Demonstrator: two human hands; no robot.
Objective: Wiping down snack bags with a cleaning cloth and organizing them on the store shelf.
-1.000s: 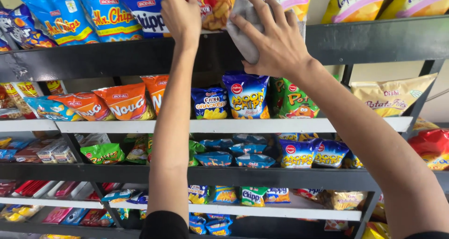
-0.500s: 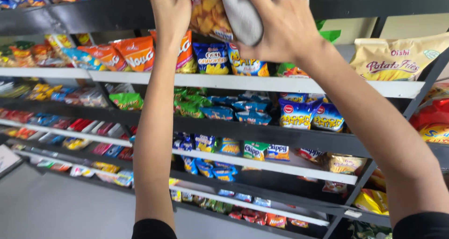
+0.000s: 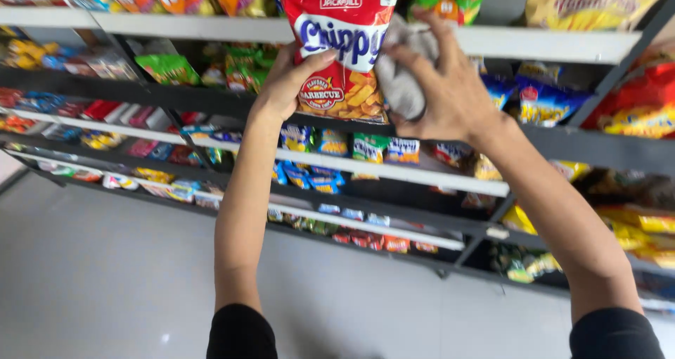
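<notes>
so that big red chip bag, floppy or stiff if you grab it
The red chip bag looks puffed, so probably light and crushable. Its glossy film may slip; the left hand grips its edge while the right hand presses a grey cloth against it.

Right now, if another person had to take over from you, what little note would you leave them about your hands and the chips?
Left hand: grips the left edge of the red chip bag, held up in front of the shelves.
Right hand: presses a crumpled grey cloth against the bag's right side.
Where things are: the bag is off the shelf, in the air before the white shelf edge; other snack bags fill the rows below.
Done: bag is in hand, cloth is on it.
Left: bag is not yet back on a shelf.
</notes>
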